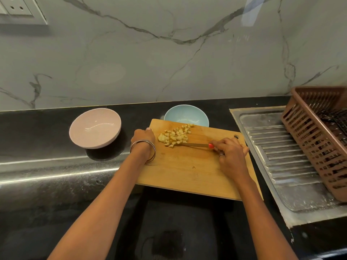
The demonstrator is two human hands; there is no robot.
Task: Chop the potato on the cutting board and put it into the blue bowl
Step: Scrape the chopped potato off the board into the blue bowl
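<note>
Right hand (230, 154) grips knife (197, 145); left hand (143, 137) holds cutting board (187, 171) edge. Risk: diced potato (174, 136) spilling past blue bowl (186, 115) onto desk.

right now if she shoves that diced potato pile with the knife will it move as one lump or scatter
Likely scatter: the potato pieces are small loose cubes, already strung toward the blue bowl. Flat-sided, they should slide, not roll. The bare wooden cutting board has no rim, so strays may slip off.

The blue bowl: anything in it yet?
Looks empty: the blue bowl shows a bare inside; the diced potato lies on the cutting board.
</note>
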